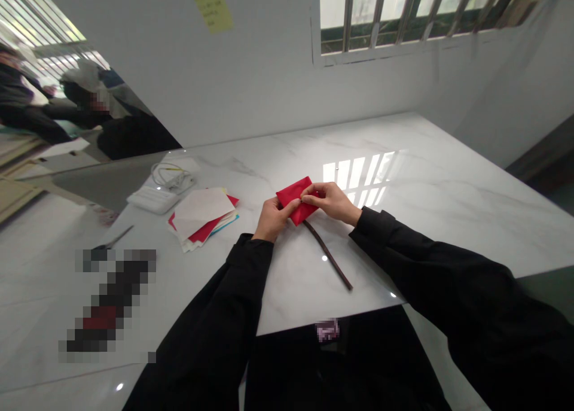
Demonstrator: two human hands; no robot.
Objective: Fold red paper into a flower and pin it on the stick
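Observation:
Both hands hold a piece of red paper (293, 191), folded into a flat square, above the table in the head view. My left hand (272, 218) grips its lower left side, with the thumb on top. My right hand (330, 200) pinches at the middle and right side of the paper, its fingertips close to the left thumb. A thin dark brown stick (329, 256) lies on the table below the paper. Its upper end is hidden under the paper and hands.
The white marbled table (448, 219) meets a wall with a yellow note (212, 7). On the left are a stack of coloured paper sheets (204, 213), a white box-like object (152, 200) with a cable (173, 177), scissors (119, 237) and a blurred-out dark object (121, 291). Other people sit beyond.

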